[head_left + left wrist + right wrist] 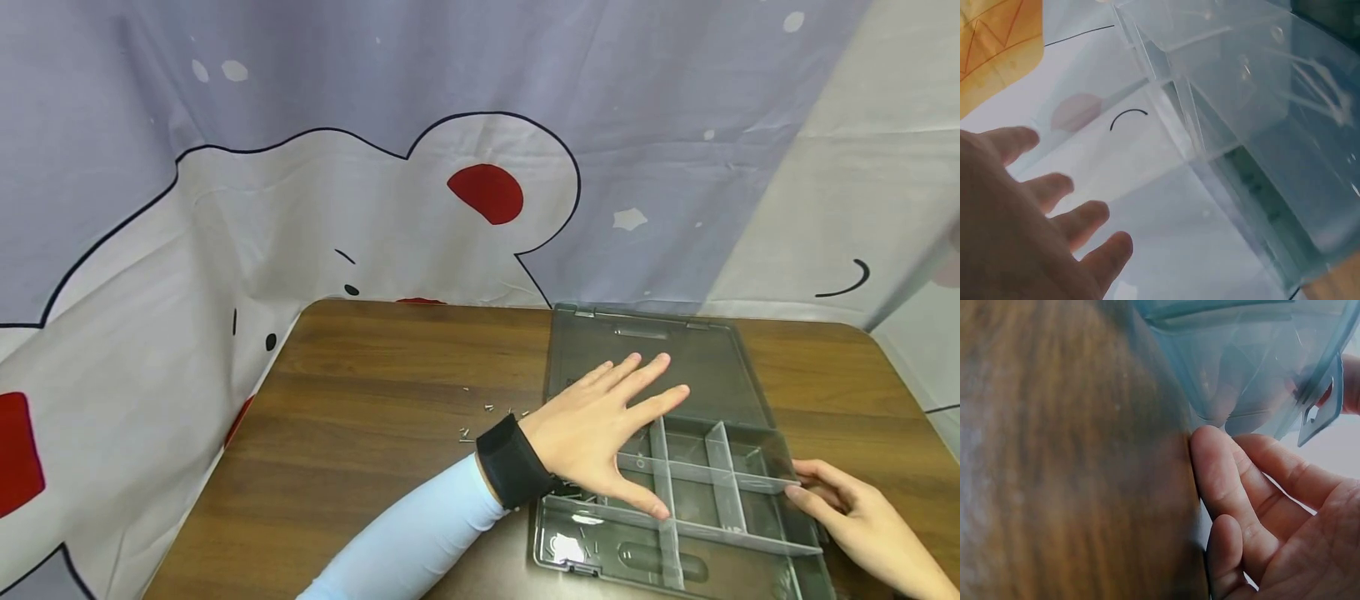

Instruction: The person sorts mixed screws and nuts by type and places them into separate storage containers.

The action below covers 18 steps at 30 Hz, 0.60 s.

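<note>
A translucent grey compartment box lies on the table, its hinged lid folded back flat behind it. Over the box's left half my left hand is spread, fingers apart, holding nothing; it hides some compartments. In the left wrist view, that hand shows with the clear box walls beyond the fingertips. My right hand holds the box's right side, thumb at the top rim. The right wrist view shows its fingers at the box's lower corner.
Several small screws are scattered on the wooden table left of the box. More screws lie in a left compartment, partly behind the left wrist. A printed curtain hangs behind the table's far edge.
</note>
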Tool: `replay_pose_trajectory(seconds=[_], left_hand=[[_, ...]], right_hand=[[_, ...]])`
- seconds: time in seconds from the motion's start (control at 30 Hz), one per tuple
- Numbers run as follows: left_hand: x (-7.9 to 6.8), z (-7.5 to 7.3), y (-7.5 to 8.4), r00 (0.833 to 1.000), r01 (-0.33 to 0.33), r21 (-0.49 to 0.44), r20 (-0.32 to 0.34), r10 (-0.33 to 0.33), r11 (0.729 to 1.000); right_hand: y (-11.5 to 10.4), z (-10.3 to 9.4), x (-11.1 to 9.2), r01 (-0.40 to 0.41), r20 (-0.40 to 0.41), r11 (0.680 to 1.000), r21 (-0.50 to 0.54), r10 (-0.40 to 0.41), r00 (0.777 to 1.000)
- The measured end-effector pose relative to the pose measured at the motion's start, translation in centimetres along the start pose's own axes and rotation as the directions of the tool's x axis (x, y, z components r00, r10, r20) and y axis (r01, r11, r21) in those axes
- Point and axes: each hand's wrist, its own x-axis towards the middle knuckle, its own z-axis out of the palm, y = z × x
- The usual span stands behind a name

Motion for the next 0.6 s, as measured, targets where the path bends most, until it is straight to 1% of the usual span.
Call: replay_pose_trajectory(seconds=[0.13, 0.27, 0.37, 0.6], left_hand=[[-1.3, 0.0, -0.4, 1.0, 0.009, 0.0, 0.01, -0.009, 1.0], [-3.1, 0.0, -1.4, 1.0, 0.024, -0.021, 0.018, -0.023, 0.999], [-4.9, 0.1, -2.6, 0.999, 0.046, -0.042, 0.017, -0.045, 0.998], [-9.9, 0.7, -5.9, 0.994, 0.106, -0.061, -0.009, -0.107, 0.992]], right_hand=[[0.2, 0.1, 0.0, -0.007, 0.003, 1.0, -0.001, 0.007, 1.0], [0.2, 0.2, 0.0, -0.013, 0.018, 1.0, 0.011, 0.013, 1.0], [0.1, 0.1, 0.0, -0.015, 0.025, 1.0, 0.013, 0.015, 1.0], [-0.4, -0.2, -0.1, -0.026, 0.027, 1.0, 0.004, 0.026, 0.999]])
